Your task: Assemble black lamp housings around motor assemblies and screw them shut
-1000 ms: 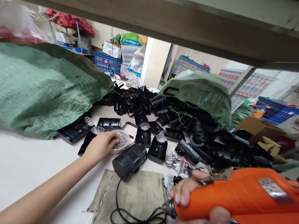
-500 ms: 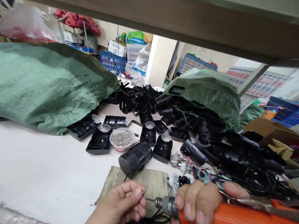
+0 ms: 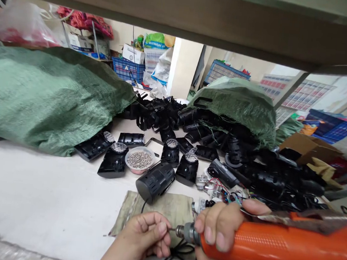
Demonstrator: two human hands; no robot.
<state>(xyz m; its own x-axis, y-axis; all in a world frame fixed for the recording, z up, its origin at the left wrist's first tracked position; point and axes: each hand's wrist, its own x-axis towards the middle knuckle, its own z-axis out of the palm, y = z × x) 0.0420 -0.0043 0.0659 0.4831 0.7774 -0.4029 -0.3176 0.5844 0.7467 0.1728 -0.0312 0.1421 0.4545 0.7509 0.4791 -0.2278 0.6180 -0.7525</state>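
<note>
My right hand (image 3: 222, 227) is wrapped round an orange electric screwdriver (image 3: 261, 243) lying nearly level, its tip toward the left. My left hand (image 3: 149, 235) is closed in a pinch at the end of the bit; the small screw between thumb and forefinger is mostly hidden by the fingertips. Just beyond the hands, a black cylindrical lamp housing (image 3: 155, 181) rests at the back edge of a folded cloth (image 3: 167, 206). A tied black cord (image 3: 182, 252) lies below the bit. Behind the housing stands a round tub of small screws (image 3: 140, 160).
Black half-shells (image 3: 113, 161) with clear lattice discs stand around the tub. Lamp sockets and wires (image 3: 213, 188) lie to the right, beside heaped black parts (image 3: 266, 178). Green woven sacks (image 3: 48, 99) flank the pile. A shelf beam (image 3: 171, 20) crosses overhead.
The screwdriver has moved left, and its bit now reaches the left fingertips, closing the visible gap. The whole view has shifted slightly, with the bench things appearing a little further left.
</note>
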